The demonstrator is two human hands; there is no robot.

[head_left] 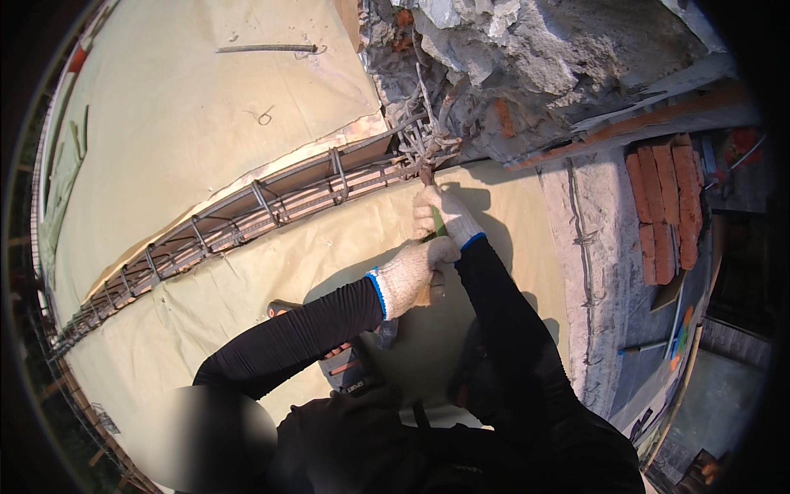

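Where the green-handled tool [439, 222] stands near the middle of the frame, the gloved right hand [448, 214] is closed round its upper part and the gloved left hand [411, 276] just below, apparently round the lower end, so the grip is narrow and full on both sides. Its dark tip meets, or nearly meets, the tangle of bent steel bars [425, 148] above, where the rebar cage [262, 199] ends after slanting up from the lower left between stretches of cream sheeting [222, 305]. To work it well, I would seat the tip firmly on one bar, line both wrists up with the handle and build force slowly, since a slip could drive the knuckles into the bar ends. Beyond, broken concrete [543, 62] fills the upper right, with red bricks [668, 185] stacked at right. Both hands hide most of the tool, leaving its kind unclear; its tip blends into the bars, black sleeves [522, 329] cover much of the lower frame, and the cage's far end shrinks toward the left rim.
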